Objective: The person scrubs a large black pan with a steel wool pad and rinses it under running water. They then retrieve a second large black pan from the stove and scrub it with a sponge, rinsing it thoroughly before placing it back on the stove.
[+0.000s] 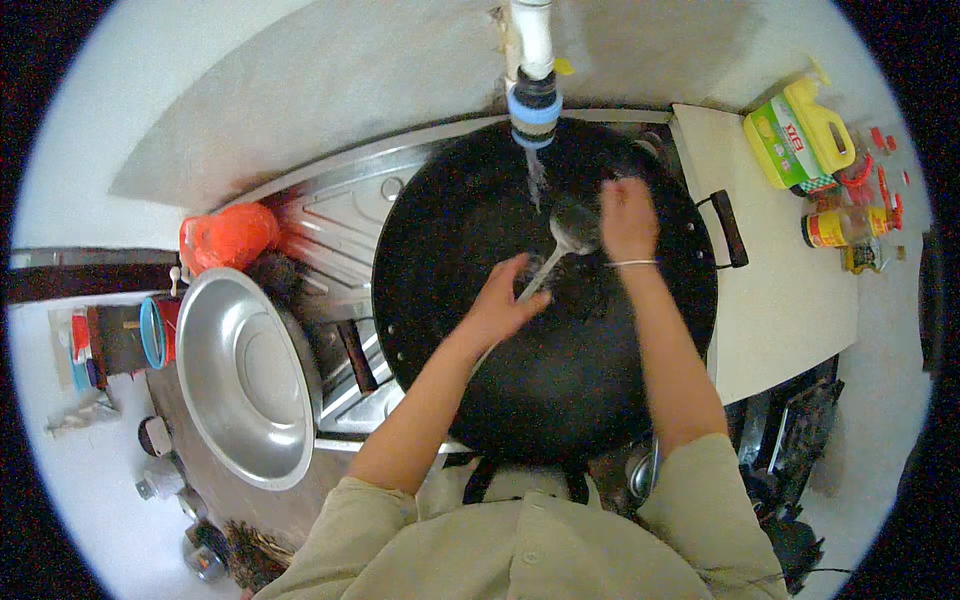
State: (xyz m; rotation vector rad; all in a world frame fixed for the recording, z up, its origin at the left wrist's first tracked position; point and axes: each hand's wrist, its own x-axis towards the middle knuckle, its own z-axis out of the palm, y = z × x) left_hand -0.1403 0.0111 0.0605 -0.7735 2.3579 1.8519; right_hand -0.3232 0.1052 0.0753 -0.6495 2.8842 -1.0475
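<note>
A large black wok [540, 390] with two side handles rests across the sink. Water runs into it from a tap [535, 112] fitted with a blue-ringed nozzle. My left hand [506, 304] grips the handle of a metal ladle [576, 227], whose bowl is over the wok's middle, near the stream. The handle passes between thumb and fingers and back under my forearm. My right hand [630, 221] is inside the wok, just right of the ladle bowl. It is blurred, its fingertips are bent out of sight, and whether it holds anything is unclear.
Left of the wok are a ridged metal drainboard [337, 217], a red plastic bag [232, 236] and a wide metal basin [274, 367]. A pale countertop [780, 300] to the right bears a yellow detergent jug [799, 135] and several bottles [847, 227].
</note>
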